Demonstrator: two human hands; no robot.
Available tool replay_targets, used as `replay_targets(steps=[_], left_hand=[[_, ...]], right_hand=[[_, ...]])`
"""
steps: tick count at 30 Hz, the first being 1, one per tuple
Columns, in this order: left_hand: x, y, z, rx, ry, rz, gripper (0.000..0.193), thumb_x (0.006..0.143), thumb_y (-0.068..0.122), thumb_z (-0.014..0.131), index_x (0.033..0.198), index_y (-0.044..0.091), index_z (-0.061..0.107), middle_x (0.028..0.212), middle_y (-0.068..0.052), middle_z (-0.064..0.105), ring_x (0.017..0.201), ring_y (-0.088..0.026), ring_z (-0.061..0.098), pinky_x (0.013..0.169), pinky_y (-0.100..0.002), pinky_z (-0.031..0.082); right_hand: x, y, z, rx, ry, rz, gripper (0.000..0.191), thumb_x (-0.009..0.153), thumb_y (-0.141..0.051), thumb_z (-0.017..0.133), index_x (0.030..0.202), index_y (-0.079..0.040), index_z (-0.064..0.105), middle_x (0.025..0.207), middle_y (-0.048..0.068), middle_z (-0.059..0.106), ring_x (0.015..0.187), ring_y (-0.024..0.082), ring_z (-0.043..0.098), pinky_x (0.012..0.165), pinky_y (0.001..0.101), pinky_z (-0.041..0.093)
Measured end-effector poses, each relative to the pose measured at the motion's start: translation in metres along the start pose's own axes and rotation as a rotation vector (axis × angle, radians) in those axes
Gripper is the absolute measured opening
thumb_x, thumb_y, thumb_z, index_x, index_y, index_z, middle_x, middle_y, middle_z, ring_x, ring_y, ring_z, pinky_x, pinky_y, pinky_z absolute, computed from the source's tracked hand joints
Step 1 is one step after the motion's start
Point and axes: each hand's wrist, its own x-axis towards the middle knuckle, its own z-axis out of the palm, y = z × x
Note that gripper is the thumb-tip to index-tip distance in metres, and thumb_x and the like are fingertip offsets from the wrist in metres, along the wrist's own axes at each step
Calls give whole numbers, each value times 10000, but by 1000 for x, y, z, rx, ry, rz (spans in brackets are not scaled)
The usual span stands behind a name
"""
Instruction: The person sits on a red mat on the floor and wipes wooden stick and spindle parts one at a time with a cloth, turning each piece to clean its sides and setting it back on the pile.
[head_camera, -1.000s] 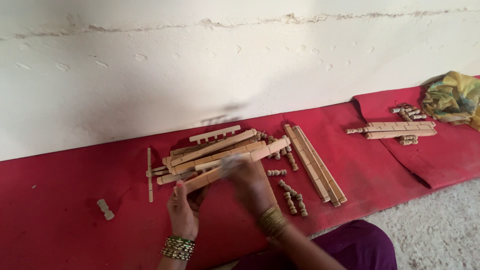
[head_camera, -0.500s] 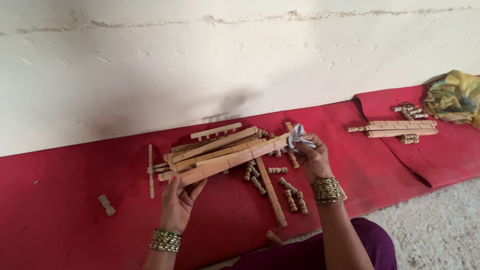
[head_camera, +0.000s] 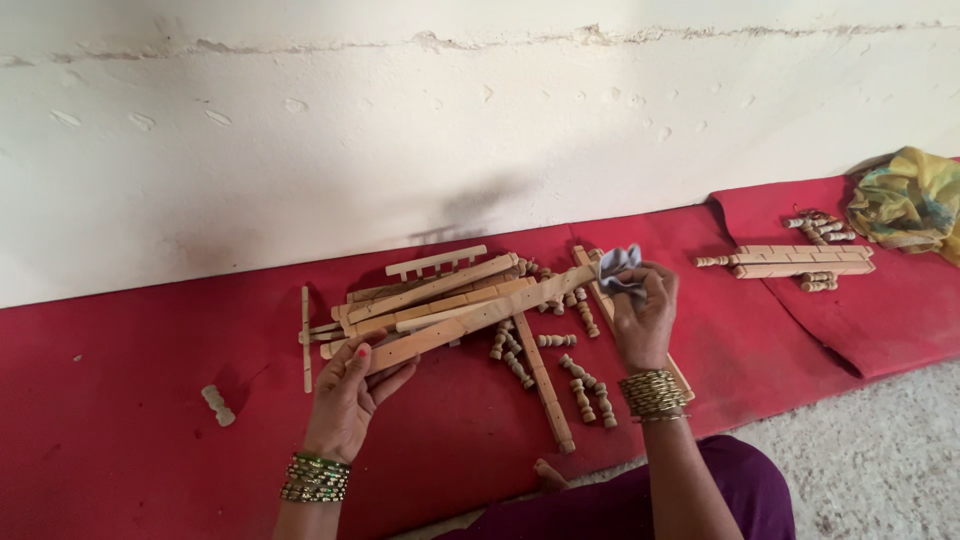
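Observation:
My left hand (head_camera: 350, 395) grips the near left end of a long notched wooden slat (head_camera: 470, 320), which tilts up to the right over a heap of similar slats (head_camera: 420, 295). My right hand (head_camera: 643, 315) is closed on a small grey-white cloth (head_camera: 620, 265) pressed at the slat's far right end. Both wrists carry stacks of bangles. Several short turned wooden pegs (head_camera: 585, 385) lie on the red mat (head_camera: 140, 450) between my hands, beside a slat (head_camera: 545, 385) lying lengthwise toward me.
A white wall runs along the back of the mat. A second pile of slats and pegs (head_camera: 800, 263) lies at the right, near a crumpled yellow-green cloth (head_camera: 905, 200). A small pale peg (head_camera: 217, 405) sits alone at left. Grey floor shows at lower right.
My right hand left the middle of the pile and went to the slat's right end with the cloth. The left hand kept its grip and the slat rose slightly.

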Motion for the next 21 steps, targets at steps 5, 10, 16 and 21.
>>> replay_targets(steps=[5, 10, 16, 21], left_hand=[[-4, -8, 15, 97, 61, 92, 351, 922, 234, 542, 1206, 31, 578, 1173, -161, 669, 1070, -290, 669, 900, -466, 604], [-2, -40, 5, 69, 188, 101, 344, 930, 267, 550, 1147, 15, 639, 1102, -146, 708, 998, -268, 703, 855, -386, 624], [7, -68, -21, 93, 183, 168, 356, 1016, 287, 608, 1192, -12, 687, 1010, -192, 681, 819, -244, 618, 680, -331, 578], [-1, -38, -4, 7, 146, 202, 346, 924, 316, 601, 1084, 17, 670, 1083, -152, 723, 981, -268, 710, 793, -309, 664]], right_hand=[[-14, -20, 29, -587, -84, -234, 134, 874, 44, 651, 964, -56, 662, 1020, 96, 625, 801, 158, 638, 651, 228, 589], [-76, -61, 92, -561, -315, -264, 184, 870, 35, 616, 987, -99, 662, 888, 26, 669, 746, 144, 613, 607, 258, 563], [-137, -104, 138, -355, -457, -560, 232, 822, -22, 667, 1040, -94, 701, 974, 93, 695, 909, 209, 617, 684, 312, 582], [-58, -74, 96, -465, -567, -188, 219, 982, -108, 580, 1035, -253, 736, 1005, -17, 770, 858, 79, 724, 692, 245, 640]])
